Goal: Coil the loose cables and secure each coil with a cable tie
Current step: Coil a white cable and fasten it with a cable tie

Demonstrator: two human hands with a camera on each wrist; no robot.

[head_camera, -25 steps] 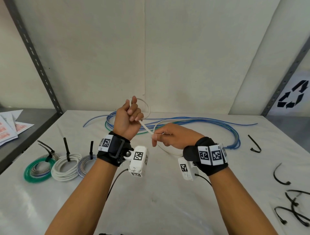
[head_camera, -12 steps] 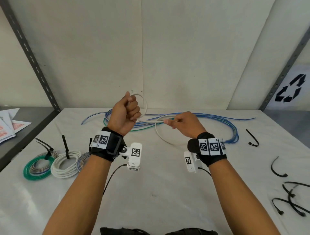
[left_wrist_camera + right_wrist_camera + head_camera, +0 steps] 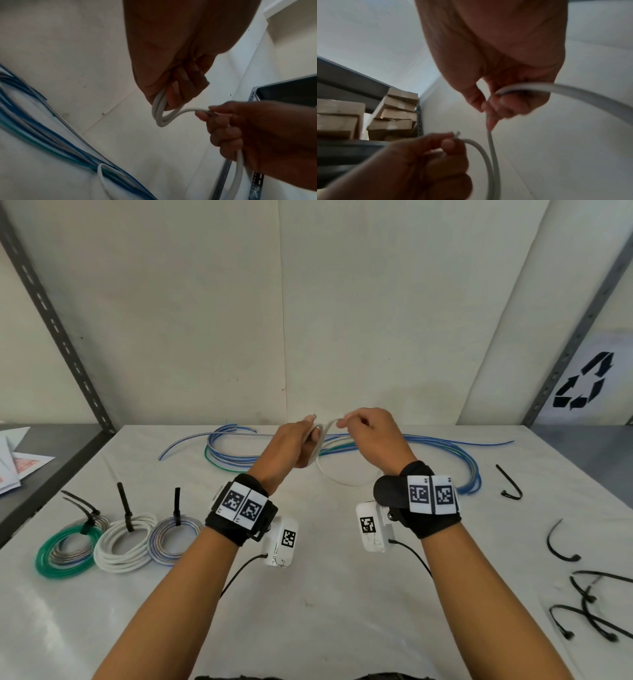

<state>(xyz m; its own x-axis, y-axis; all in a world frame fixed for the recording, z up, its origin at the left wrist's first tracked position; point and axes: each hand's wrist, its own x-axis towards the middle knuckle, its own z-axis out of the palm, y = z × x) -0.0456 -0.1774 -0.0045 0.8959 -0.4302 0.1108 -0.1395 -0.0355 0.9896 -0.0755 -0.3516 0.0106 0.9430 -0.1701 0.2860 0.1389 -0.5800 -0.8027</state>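
both hands are raised above the table (image 3: 308, 594) — the left hand (image 3: 291, 446) grips loops of white cable (image 3: 320, 436), the right hand (image 3: 373, 436) pinches the next stretch just beside it; its slack droops to the tabletop.

Two hands, the left hand (image 3: 291, 445) and the right hand (image 3: 373, 436), together hold one white cable (image 3: 342, 479). Three tied coils lie at the left of the one table (image 3: 325, 594): one green-and-grey coil (image 3: 65, 554), one white coil (image 3: 120, 549), one blue-and-grey coil (image 3: 171, 539). One loose bundle of blue and green cables (image 3: 445, 446) lies at the back; its strands overlap too closely to count. Loose black cable ties at the right: one far tie (image 3: 510, 482), one middle tie (image 3: 558, 542), and one tangled cluster (image 3: 589, 607) whose number cannot be told. One recycling sign (image 3: 582, 381) hangs on the wall
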